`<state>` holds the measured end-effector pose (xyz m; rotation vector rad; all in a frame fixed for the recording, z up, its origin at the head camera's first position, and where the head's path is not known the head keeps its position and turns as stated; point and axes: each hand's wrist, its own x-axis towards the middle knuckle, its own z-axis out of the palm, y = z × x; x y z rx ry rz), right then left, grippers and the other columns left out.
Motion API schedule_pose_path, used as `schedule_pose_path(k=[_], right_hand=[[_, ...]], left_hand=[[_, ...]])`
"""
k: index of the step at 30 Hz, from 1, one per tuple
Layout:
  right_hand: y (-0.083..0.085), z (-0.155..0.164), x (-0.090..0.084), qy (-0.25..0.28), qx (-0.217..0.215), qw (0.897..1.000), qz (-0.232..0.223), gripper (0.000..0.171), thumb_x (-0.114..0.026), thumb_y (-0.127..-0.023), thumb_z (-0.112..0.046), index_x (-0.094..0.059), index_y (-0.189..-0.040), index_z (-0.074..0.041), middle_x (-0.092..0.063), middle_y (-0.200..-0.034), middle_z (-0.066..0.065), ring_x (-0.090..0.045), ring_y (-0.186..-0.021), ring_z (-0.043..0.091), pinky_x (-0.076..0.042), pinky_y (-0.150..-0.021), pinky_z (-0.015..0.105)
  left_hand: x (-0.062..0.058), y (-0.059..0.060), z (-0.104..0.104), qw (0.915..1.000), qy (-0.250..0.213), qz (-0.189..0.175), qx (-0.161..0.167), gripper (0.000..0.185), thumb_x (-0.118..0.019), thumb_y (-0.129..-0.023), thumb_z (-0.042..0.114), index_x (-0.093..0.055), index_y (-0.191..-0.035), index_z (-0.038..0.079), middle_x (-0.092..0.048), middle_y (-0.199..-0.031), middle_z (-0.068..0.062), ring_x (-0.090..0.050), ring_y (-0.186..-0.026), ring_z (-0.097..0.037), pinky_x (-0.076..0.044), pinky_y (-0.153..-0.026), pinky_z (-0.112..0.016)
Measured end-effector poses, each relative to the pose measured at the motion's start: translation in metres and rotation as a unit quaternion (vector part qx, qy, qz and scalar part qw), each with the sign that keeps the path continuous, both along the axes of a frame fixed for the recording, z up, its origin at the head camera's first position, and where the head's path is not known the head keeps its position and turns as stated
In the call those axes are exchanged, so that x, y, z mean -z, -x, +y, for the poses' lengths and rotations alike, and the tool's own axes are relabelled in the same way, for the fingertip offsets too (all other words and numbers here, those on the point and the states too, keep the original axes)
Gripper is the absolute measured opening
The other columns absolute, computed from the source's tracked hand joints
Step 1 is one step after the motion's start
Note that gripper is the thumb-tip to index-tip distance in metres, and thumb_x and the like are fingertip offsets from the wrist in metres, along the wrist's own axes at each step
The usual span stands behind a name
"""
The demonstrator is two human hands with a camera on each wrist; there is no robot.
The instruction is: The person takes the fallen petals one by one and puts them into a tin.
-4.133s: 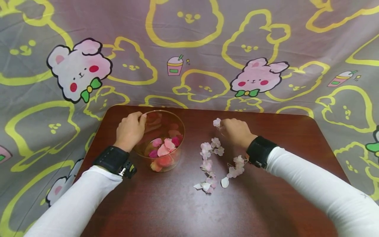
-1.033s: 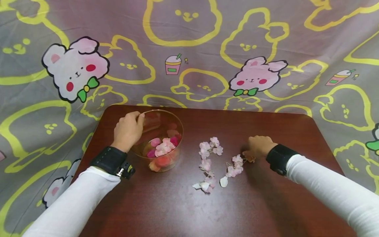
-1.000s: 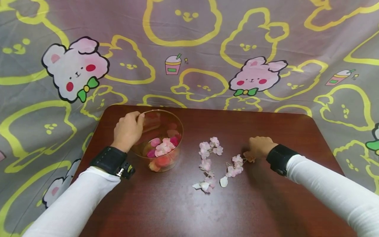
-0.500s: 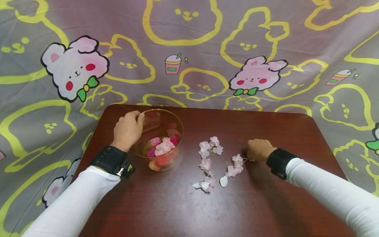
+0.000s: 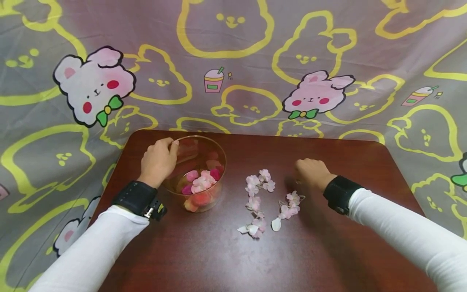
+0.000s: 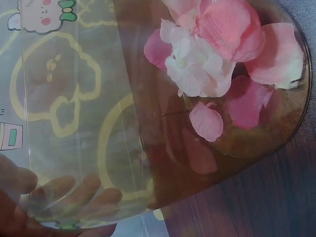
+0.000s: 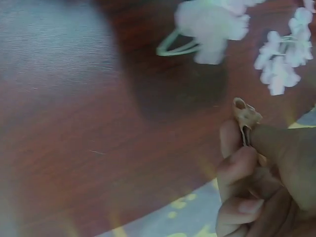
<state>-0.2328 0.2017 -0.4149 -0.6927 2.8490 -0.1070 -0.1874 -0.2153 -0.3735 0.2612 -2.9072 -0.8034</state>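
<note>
My left hand (image 5: 157,161) grips the rim of a clear amber bowl (image 5: 166,190) at the left of the table; its fingers show through the wall in the left wrist view. Pink and red petals (image 6: 247,106) and a pale pink blossom (image 6: 197,69) lie inside. To the right, my right hand (image 5: 311,172) pinches a small brown crumpled piece, like a dried leaf (image 7: 246,114), between thumb and fingers above the table. In the head view that piece is hidden by the hand. Just below it lies a short sprig of pale pink blossoms (image 5: 290,207).
A longer string of pale pink blossoms (image 5: 254,202) with a white leaf lies in the middle of the dark red-brown table (image 5: 233,263). A single white petal (image 5: 276,224) is at the short sprig's lower end. A patterned cloth (image 5: 248,36) hangs behind the table.
A pale pink blossom has joined the petals in the bowl. The brown piece has left the short sprig's end with my right hand, which has lifted slightly away and left. My left hand stays.
</note>
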Motion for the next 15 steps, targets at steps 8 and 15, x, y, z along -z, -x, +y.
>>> schedule_pose_path(k=[8, 15], right_hand=[[-0.006, -0.048, -0.032, 0.086, -0.007, 0.996, -0.016, 0.009, -0.076, -0.091, -0.017, -0.069, -0.09, -0.012, -0.068, -0.078, 0.001, -0.065, -0.072, 0.014, -0.051, -0.064, 0.034], [-0.021, -0.089, -0.054, 0.146, -0.046, 0.988, 0.017, 0.008, -0.07, -0.096, -0.021, -0.072, -0.097, -0.014, -0.074, -0.084, -0.002, -0.066, -0.071, 0.01, -0.054, -0.065, 0.033]], left_hand=[[0.0, -0.002, -0.001, 1.0, -0.001, 0.002, -0.003, 0.038, -0.04, -0.108, 0.033, -0.065, -0.107, 0.004, -0.067, -0.092, -0.02, -0.065, -0.087, -0.042, -0.046, -0.071, -0.055], [-0.001, -0.001, -0.001, 1.0, -0.001, 0.003, 0.0, 0.038, -0.041, -0.108, 0.033, -0.066, -0.108, 0.004, -0.066, -0.091, -0.019, -0.064, -0.083, -0.04, -0.045, -0.068, -0.052]])
